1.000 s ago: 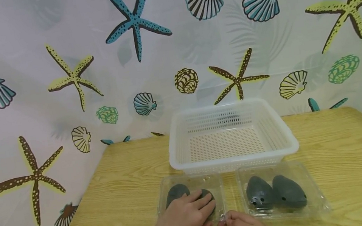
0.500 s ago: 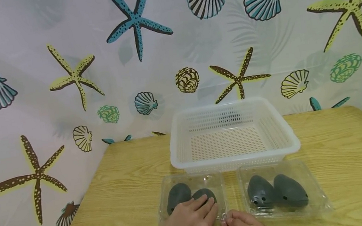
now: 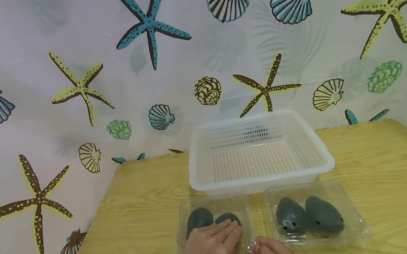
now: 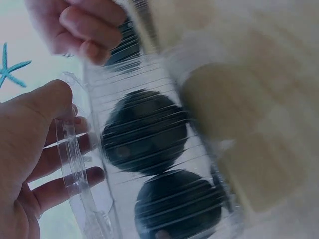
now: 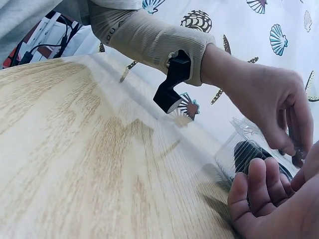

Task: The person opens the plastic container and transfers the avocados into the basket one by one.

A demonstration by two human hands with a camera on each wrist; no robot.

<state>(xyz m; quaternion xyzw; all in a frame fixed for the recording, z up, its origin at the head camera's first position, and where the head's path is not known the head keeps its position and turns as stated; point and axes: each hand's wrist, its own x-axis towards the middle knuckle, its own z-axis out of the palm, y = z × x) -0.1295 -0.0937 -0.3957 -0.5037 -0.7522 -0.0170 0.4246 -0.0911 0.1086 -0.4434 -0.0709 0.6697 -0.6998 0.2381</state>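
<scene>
Two clear plastic clamshell boxes lie side by side near the table's front edge. The left box (image 3: 213, 203) holds two dark avocados (image 3: 199, 218). My left hand (image 3: 223, 235) rests flat on its lid, fingers straight. My right hand (image 3: 255, 248) pinches the small tab at that box's front right corner. The left wrist view shows the two avocados (image 4: 144, 132) through the ribbed lid, with my left hand (image 4: 35, 144) beside it. The right box (image 3: 353, 227) stands closed and untouched, with two avocados (image 3: 291, 215) inside.
A white perforated plastic basket (image 3: 260, 177) with nothing in it stands just behind the two boxes. The wooden table (image 3: 389, 188) is backed by a curtain printed with starfish and shells. A black camera mount (image 5: 172, 87) sits on the left wrist's sleeve.
Both hands stay where they were on the left box; only the head view shifts slightly.
</scene>
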